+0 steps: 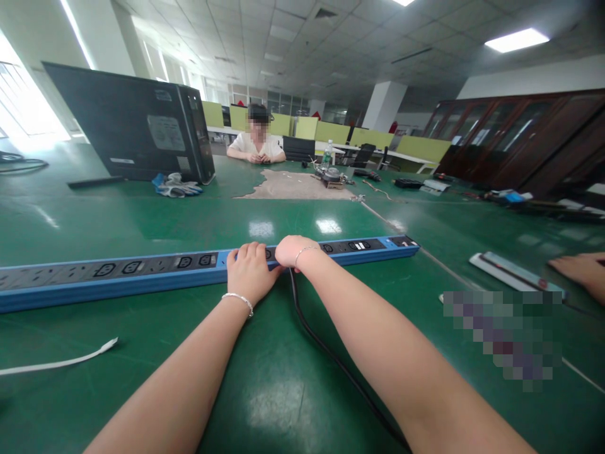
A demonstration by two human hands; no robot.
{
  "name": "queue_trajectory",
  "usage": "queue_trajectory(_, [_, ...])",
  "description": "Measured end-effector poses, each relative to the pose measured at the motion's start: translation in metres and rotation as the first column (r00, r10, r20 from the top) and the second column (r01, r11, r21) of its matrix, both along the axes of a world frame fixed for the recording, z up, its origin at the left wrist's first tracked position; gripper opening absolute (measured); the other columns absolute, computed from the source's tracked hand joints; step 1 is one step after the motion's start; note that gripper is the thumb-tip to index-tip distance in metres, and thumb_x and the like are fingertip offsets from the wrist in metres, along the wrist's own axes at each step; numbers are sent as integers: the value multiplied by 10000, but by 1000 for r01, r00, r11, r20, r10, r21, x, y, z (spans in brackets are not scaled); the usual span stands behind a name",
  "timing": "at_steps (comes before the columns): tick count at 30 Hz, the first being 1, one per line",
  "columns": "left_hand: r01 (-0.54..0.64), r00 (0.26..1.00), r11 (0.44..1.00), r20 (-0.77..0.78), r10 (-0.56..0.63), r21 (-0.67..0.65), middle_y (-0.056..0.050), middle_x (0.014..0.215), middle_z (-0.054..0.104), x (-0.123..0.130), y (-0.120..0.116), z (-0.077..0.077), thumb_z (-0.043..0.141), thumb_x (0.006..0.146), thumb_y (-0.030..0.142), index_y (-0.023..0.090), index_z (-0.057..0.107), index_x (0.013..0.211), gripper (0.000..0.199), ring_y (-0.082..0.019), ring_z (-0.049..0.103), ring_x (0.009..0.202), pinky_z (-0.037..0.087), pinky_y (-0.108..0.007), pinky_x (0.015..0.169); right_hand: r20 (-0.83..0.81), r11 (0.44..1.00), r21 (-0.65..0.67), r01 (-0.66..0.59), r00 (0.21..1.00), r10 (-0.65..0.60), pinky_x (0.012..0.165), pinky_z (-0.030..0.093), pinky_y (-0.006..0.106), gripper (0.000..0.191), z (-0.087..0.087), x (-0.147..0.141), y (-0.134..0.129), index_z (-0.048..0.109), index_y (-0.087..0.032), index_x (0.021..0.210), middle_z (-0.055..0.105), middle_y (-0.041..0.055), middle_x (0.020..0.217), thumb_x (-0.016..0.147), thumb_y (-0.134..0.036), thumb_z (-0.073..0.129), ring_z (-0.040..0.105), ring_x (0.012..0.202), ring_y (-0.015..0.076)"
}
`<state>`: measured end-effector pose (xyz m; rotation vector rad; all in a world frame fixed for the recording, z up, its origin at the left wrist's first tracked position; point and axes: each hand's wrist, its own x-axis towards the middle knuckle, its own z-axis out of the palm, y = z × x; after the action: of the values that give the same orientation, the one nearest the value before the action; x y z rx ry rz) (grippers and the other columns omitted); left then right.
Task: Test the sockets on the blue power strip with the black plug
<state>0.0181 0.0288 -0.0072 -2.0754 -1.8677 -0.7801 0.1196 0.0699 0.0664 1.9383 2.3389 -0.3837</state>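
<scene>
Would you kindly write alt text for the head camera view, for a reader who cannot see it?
The wearer's left hand and right hand rest on a long blue power strip on a green table; a black cable runs from under the right hand. Across the table sits a person, right of a black computer case.

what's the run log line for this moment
left hand: on blue power strip | right hand: over strip, black cable running from under it | white cable: on green table
</scene>
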Motion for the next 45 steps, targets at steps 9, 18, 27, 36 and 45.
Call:
queue_trajectory(9, [-11,1000,1000,9,11,-17,-135,1174,585,1,0,1,442,767,450,154,539,1122,473,-287,488,1111,305,-449,940,-68,994,96,47,997,-40,812,483,367,315,-10,3,-8,676,-134,988,658,172,1043,810,-263,450,627,964,252])
queue_trajectory(18, [-26,999,999,-28,25,-26,-144,1198,572,2,-1,0,439,777,477,149,535,1137,496,-291,472,1131,298,-452,957,-326,970,176,167,940,-103,772,447,344,580,-38,23,-16,636,-126,966,670,175,953,901,-514,210,630,899,248])
queue_trajectory(27, [115,993,993,-22,-115,7,-41,1360,469,7,-4,5,472,809,390,307,411,1295,497,-233,382,1260,244,-459,1039,-473,882,405,242,881,-25,609,353,232,334,-73,81,-33,578,-217,802,610,-2,671,906,-369,300,560,653,150])
queue_trajectory(36, [231,972,973,-52,-230,21,-1,1347,490,15,-5,8,442,845,345,354,470,1252,408,-216,371,1285,236,-476,1058,-436,718,650,248,896,86,1023,256,319,414,-81,79,-17,569,-160,1118,564,65,1210,726,-134,438,417,1177,196])
queue_trajectory(45, [163,986,987,-42,-162,14,18,1233,590,23,2,13,405,835,183,352,543,1164,395,-173,535,1119,272,-450,1030,-318,799,583,148,946,57,1097,90,408,527,-87,78,-17,506,-202,1252,471,24,1354,733,-158,424,321,1283,187])
